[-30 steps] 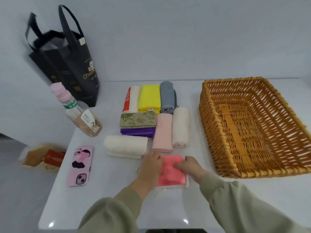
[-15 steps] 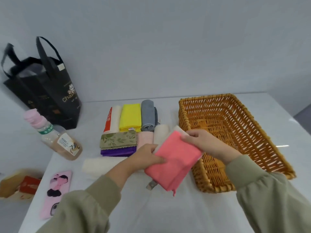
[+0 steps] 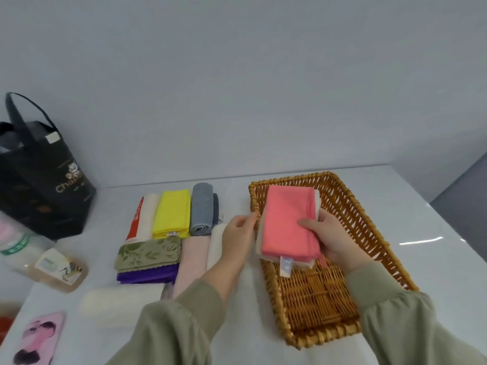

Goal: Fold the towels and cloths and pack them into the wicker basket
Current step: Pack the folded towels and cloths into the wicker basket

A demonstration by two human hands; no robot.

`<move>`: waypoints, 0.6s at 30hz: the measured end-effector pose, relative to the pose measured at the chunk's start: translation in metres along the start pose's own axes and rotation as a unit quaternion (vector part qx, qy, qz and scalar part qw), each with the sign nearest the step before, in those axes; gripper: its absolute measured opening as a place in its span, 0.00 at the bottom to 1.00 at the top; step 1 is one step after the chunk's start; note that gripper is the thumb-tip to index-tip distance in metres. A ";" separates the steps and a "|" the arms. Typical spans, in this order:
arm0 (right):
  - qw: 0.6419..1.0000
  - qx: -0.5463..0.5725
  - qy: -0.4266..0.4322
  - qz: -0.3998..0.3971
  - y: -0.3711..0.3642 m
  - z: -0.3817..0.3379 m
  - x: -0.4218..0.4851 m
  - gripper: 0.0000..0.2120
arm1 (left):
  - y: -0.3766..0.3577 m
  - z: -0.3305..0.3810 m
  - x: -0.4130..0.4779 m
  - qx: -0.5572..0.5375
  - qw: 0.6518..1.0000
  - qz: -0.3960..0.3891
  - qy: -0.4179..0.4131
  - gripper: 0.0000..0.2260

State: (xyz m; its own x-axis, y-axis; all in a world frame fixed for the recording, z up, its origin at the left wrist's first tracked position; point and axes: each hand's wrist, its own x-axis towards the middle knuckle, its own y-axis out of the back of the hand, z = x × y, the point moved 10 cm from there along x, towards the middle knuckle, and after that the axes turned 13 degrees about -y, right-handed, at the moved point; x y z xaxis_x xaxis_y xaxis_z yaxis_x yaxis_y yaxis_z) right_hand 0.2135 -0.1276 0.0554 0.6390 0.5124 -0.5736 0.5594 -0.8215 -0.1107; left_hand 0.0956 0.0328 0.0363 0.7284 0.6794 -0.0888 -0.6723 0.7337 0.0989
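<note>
A person's right hand grips the folded pink cloth, long axis near-to-far, above the wicker basket; the left hand hovers loose-fingered beside.

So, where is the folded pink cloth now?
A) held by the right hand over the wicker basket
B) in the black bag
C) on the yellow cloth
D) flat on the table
A: the right hand holds the pink cloth above the wicker basket, thumb on top.
</note>
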 end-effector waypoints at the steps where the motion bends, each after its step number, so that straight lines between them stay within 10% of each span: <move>1: 1.000 0.009 -0.002 0.017 0.013 -0.003 0.005 0.19 | -0.004 -0.007 0.007 -0.006 1.000 0.007 0.022 0.20; 3: 0.998 0.026 -0.021 0.046 0.035 -0.004 0.014 0.18 | -0.026 -0.020 0.014 0.016 0.997 -0.038 0.066 0.31; 7: 0.995 0.012 -0.084 0.054 0.064 0.011 0.033 0.18 | -0.063 -0.033 0.022 0.060 0.992 -0.106 0.023 0.14; 18: 0.975 -0.054 -0.213 -0.016 0.040 0.077 0.083 0.20 | -0.050 -0.047 -0.010 0.088 0.988 -0.125 -0.005 0.11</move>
State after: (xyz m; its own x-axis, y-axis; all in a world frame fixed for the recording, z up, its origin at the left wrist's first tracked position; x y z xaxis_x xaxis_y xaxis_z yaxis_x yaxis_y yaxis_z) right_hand 0.2483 -0.1372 -0.0591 0.3564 0.3671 -0.8592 0.6424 -0.7641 -0.0600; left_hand 0.1159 -0.0107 -0.0139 0.8710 0.4757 -0.1230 -0.4376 0.8648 0.2464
